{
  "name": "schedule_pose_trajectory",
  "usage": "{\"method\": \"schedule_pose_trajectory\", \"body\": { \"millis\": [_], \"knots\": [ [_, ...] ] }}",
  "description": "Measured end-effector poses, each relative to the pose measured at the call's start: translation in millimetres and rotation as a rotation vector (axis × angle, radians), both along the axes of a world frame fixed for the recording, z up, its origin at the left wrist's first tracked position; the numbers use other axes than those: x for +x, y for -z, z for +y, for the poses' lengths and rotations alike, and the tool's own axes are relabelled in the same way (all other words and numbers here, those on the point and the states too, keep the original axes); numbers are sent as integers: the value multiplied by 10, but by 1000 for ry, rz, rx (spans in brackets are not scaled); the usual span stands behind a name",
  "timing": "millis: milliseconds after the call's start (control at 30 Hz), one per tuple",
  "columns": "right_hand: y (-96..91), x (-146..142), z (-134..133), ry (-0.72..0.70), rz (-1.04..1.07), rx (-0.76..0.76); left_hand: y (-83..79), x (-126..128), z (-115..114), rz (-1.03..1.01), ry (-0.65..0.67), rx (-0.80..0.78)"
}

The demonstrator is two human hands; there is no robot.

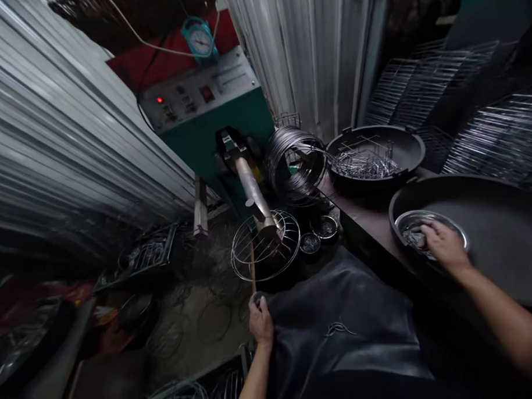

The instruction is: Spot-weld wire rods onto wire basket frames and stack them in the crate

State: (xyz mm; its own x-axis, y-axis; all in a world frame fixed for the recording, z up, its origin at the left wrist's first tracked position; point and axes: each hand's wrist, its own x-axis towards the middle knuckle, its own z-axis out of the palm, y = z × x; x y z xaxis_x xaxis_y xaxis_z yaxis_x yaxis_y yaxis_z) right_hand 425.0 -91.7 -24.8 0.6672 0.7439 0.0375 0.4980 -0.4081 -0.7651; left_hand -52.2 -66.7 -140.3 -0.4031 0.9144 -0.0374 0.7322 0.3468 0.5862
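Observation:
My right hand (441, 243) reaches into a small steel bowl (457, 223) that sits in a wide black pan (500, 231); its fingers curl down among small metal pieces, and what they grip is hidden. My left hand (260, 320) is closed at the edge of a black apron (344, 330) over my lap, fingers wrapped round something I cannot make out. Just above that hand, a round wire basket frame (266, 246) hangs on the metal arm (253, 190) of a green welding machine (208, 116).
A coil of wire (296, 163) stands beside the machine. A black pan (374, 157) of bent wire pieces sits behind it. Wire racks (491, 114) are stacked at the right. Two small bowls (319, 233) lie near the basket. Corrugated sheet walls (76, 146) close in the left; wire scraps litter the floor.

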Motion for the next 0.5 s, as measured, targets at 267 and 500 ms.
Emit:
{"method": "schedule_pose_trajectory", "body": {
  "millis": [267,500],
  "knots": [
    [426,-430,404,-331,-336,17,49,-38,-12,-113,-64,65],
    [1563,-982,1390,-472,265,-382,120,-378,-160,46,-93,-108]
  ]
}}
